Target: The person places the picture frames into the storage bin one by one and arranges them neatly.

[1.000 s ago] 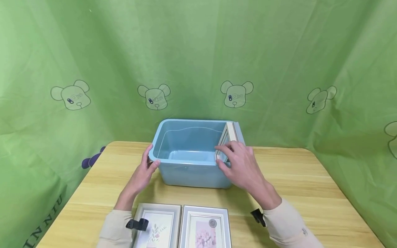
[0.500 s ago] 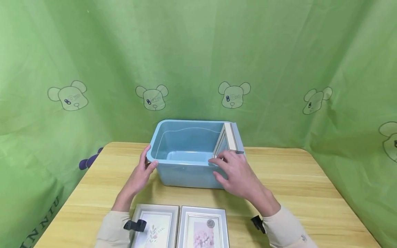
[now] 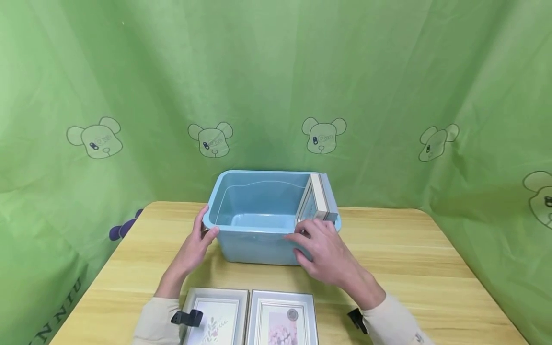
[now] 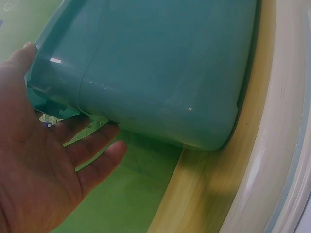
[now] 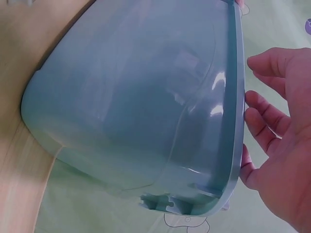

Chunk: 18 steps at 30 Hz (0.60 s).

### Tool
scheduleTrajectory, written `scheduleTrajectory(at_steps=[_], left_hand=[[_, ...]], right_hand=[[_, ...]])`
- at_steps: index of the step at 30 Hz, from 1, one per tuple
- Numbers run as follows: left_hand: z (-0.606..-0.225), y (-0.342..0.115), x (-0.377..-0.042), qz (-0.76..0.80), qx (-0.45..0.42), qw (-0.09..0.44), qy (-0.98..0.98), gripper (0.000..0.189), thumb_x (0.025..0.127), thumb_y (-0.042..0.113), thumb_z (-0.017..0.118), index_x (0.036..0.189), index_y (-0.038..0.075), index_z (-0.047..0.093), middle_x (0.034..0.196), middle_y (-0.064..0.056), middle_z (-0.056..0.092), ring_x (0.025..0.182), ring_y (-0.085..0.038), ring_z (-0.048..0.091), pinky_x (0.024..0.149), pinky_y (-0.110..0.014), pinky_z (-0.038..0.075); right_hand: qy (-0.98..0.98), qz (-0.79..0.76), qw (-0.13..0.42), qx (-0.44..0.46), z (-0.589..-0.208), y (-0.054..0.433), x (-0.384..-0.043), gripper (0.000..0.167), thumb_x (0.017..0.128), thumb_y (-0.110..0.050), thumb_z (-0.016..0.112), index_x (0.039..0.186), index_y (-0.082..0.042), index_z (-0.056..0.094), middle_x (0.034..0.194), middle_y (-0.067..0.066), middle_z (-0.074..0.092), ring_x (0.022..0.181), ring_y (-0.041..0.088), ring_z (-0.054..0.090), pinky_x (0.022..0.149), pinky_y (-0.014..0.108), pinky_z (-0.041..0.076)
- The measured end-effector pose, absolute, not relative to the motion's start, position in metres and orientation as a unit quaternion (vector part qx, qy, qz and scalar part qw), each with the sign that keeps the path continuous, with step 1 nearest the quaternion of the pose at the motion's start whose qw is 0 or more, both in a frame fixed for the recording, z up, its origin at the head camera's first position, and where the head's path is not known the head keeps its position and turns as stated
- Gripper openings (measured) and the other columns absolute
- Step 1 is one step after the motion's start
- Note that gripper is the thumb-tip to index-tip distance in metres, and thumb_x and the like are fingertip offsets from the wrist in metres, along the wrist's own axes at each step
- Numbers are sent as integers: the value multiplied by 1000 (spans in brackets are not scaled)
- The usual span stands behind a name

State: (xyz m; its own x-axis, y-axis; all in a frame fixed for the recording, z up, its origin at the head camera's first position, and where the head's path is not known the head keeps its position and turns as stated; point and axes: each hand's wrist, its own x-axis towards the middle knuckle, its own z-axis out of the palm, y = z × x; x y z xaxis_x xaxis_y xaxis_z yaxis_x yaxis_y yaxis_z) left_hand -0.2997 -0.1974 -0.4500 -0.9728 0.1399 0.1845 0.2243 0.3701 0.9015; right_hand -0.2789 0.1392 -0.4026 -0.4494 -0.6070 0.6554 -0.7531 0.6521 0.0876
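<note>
A blue plastic storage bin point(image 3: 254, 247) stands on the table. My left hand point(image 3: 191, 251) grips its left end, thumb on the front rim and fingers on the side below the rim in the left wrist view. Inside the right end, a cream picture frame point(image 3: 318, 197) and a blue-grey picture frame point(image 3: 329, 199) stand on edge side by side, tops above the rim. My right hand point(image 3: 323, 251), fingers loosely bent, lies at the front right rim beside the frames' near ends. In the right wrist view its fingertips point(image 5: 250, 114) are right at the rim.
Two more picture frames lie flat near the table's front: one with a plant print point(image 3: 214, 316), one with pink flowers point(image 3: 282, 326). The wooden table point(image 3: 409, 268) ends before a green curtain point(image 3: 267, 81) with bear-head drawings. A purple thing point(image 3: 125, 229) shows beyond the left edge.
My right hand has slid off the cream frame's near end, toward me to the bin's front rim. More of both standing frames now shows. My left hand has kept its hold on the bin.
</note>
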Motion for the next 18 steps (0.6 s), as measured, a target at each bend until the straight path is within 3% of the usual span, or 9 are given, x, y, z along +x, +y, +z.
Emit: scheduleTrajectory(at_steps=[12, 18], left_hand=[[-454, -197, -300, -550, -105, 37, -828, 71, 102, 39, 46, 156, 29, 1, 159, -24, 18, 143, -39, 31, 113, -52, 35], [-452, -199, -302, -548, -106, 37, -829, 72, 102, 40, 45, 156, 29, -1, 160, -24, 17, 143, -40, 30, 113, -53, 34]], right_hand=[[-841, 80, 324, 425, -414, 129, -268, 31, 78, -19, 66, 108, -26, 70, 105, -4, 65, 100, 15, 59, 94, 44, 40], [-805, 81, 360, 465, -424, 123, -269, 31, 74, -15, 63, 103, -24, 71, 102, -3, 67, 98, 15, 61, 101, 52, 43]])
